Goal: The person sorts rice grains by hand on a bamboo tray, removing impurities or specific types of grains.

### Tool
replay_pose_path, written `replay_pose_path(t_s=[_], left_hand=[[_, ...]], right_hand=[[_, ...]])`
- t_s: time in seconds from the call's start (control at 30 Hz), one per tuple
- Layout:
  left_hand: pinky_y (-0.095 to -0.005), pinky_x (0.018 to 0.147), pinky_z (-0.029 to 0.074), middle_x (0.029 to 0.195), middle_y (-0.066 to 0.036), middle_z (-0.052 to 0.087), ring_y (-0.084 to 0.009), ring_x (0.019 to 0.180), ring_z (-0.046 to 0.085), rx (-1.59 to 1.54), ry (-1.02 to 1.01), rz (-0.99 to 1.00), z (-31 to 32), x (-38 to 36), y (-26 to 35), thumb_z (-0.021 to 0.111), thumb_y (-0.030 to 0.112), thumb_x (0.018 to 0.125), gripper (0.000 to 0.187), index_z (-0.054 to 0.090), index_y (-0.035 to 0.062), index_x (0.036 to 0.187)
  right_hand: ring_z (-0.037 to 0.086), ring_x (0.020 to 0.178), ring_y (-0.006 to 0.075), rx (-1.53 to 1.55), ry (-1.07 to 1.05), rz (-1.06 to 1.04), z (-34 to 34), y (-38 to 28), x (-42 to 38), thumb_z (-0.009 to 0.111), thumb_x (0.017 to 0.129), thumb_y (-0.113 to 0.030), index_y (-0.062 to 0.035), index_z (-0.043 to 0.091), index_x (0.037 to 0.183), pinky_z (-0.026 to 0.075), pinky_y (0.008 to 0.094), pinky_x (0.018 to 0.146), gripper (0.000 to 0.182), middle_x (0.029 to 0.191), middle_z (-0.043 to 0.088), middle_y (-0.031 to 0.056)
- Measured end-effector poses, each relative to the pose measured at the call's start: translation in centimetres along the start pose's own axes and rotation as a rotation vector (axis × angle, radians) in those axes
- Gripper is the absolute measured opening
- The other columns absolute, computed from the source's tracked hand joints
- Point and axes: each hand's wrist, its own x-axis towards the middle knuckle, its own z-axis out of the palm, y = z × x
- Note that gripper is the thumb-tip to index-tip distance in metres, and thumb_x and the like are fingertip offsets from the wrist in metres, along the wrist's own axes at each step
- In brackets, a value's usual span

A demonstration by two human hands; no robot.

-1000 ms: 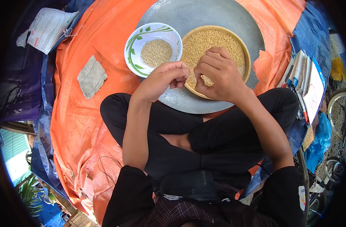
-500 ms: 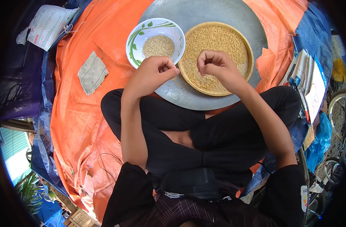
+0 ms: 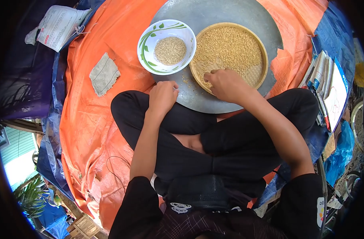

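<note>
My left hand hovers over my left knee, below the bowl, with its fingers curled in; anything inside them is hidden. My right hand is at the near side of a round woven bamboo tray, fingers bent together down at the golden, husked-looking grains. Whether grains are pinched there is too small to tell. A white bowl with green leaf patterns stands left of the tray and holds a heap of paler grains.
Bowl and tray sit on a round grey metal sheet with some stray grains. Under it spreads an orange tarp. A grey cloth scrap lies left, a white sack at upper left, stacked papers or bags on the right.
My right hand has lowered from above the tray to the grains at its near side. My left hand has drawn back from the bowl's edge toward my knee.
</note>
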Motion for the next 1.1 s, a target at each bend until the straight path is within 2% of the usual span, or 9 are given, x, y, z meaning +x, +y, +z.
replay_pose_path(t_s=[0.1, 0.2, 0.5, 0.6, 0.7, 0.8, 0.9, 1.0, 1.1], left_hand=[[-0.0447, 0.077, 0.056, 0.085, -0.014, 0.075, -0.0346, 0.082, 0.072, 0.052, 0.183, 0.094, 1.8, 1.0, -0.3, 0.071, 0.014, 0.087, 0.016, 0.075, 0.0042, 0.098], [-0.0448, 0.076, 0.056, 0.086, -0.015, 0.075, -0.0352, 0.081, 0.072, 0.004, 0.124, 0.026, 2.9, 2.8, -0.2, 0.071, 0.014, 0.088, 0.016, 0.075, 0.0033, 0.098], [-0.0456, 0.076, 0.056, 0.087, -0.017, 0.075, -0.0367, 0.083, 0.072, 0.058, 0.126, 0.006, 3.8, 4.0, -0.6, 0.07, 0.015, 0.089, 0.015, 0.075, 0.0032, 0.096], [-0.0475, 0.075, 0.056, 0.086, -0.018, 0.074, -0.0381, 0.083, 0.072, 0.13, 0.14, 0.025, 3.6, 4.1, -0.1, 0.07, 0.016, 0.089, 0.015, 0.075, 0.0033, 0.095], [-0.0506, 0.073, 0.056, 0.083, -0.023, 0.071, -0.0415, 0.079, 0.071, 0.172, 0.145, 0.106, 3.5, 4.2, 0.2, 0.066, 0.012, 0.089, 0.011, 0.071, 0.0018, 0.089], [-0.051, 0.071, 0.056, 0.085, -0.025, 0.071, -0.0419, 0.079, 0.072, 0.278, 0.136, 0.162, 4.2, 4.7, -0.3, 0.062, 0.007, 0.088, 0.012, 0.068, -0.0023, 0.092], [-0.0516, 0.069, 0.057, 0.088, -0.029, 0.07, -0.0425, 0.079, 0.072, 0.32, 0.112, 0.171, 5.0, 4.9, -1.0, 0.058, 0.004, 0.086, 0.017, 0.065, -0.0064, 0.098], [-0.0543, 0.074, 0.054, 0.094, -0.027, 0.07, -0.044, 0.083, 0.07, 0.294, 0.079, 0.129, 5.3, 4.8, -1.4, 0.058, 0.017, 0.097, 0.021, 0.062, -0.0038, 0.096], [-0.0542, 0.08, 0.053, 0.097, -0.027, 0.07, -0.0456, 0.09, 0.068, 0.094, 0.012, 0.07, 4.5, 4.3, -1.3, 0.054, 0.016, 0.098, 0.022, 0.063, -0.0037, 0.096]], right_hand=[[0.072, 0.085, 0.0375, -0.001, -0.019, -0.007, -0.6, -0.6, -0.2, 0.058, 0.085, -0.009, 0.0003, 0.068, 0.099, 0.057, 0.0484, 0.077, 0.02, 0.091, 0.072, 0.0212], [0.071, 0.086, 0.0394, -0.022, -0.036, -0.021, -0.6, -0.6, -0.3, 0.066, 0.082, -0.012, -0.0005, 0.066, 0.109, 0.057, 0.049, 0.079, 0.03, 0.095, 0.071, 0.0199], [0.071, 0.089, 0.0376, -0.011, -0.067, -0.009, -1.1, -1.1, -1.0, 0.067, 0.082, -0.016, -0.0006, 0.066, 0.109, 0.055, 0.0482, 0.081, 0.031, 0.093, 0.071, 0.0198], [0.071, 0.091, 0.0377, -0.011, -0.091, -0.009, -1.1, -1.1, -0.9, 0.067, 0.082, -0.017, -0.0007, 0.066, 0.11, 0.055, 0.0485, 0.082, 0.032, 0.093, 0.071, 0.0196], [0.074, 0.089, 0.0336, -0.066, -0.052, -0.017, -1.3, -1.3, -1.2, 0.06, 0.087, -0.013, -0.0016, 0.07, 0.101, 0.057, 0.0439, 0.077, 0.021, 0.091, 0.074, 0.0175], [0.074, 0.09, 0.0337, -0.055, -0.079, 0.01, -1.1, -1.0, -1.2, 0.06, 0.087, -0.013, -0.002, 0.07, 0.102, 0.057, 0.0439, 0.078, 0.021, 0.092, 0.074, 0.0176], [0.071, 0.091, 0.038, -0.014, -0.129, 0.038, -0.9, -0.8, -1.0, 0.062, 0.084, -0.013, -0.0002, 0.067, 0.106, 0.055, 0.0486, 0.082, 0.027, 0.093, 0.07, 0.0205], [0.071, 0.089, 0.0391, -0.007, -0.155, 0.035, -1.2, -0.8, -1.0, 0.061, 0.083, -0.011, 0.0004, 0.068, 0.105, 0.056, 0.0486, 0.08, 0.026, 0.091, 0.07, 0.021], [0.071, 0.087, 0.0396, 0.01, -0.14, 0.065, -1.6, -0.6, -1.2, 0.059, 0.083, -0.011, 0.0011, 0.068, 0.103, 0.056, 0.0486, 0.079, 0.025, 0.089, 0.07, 0.0215]])
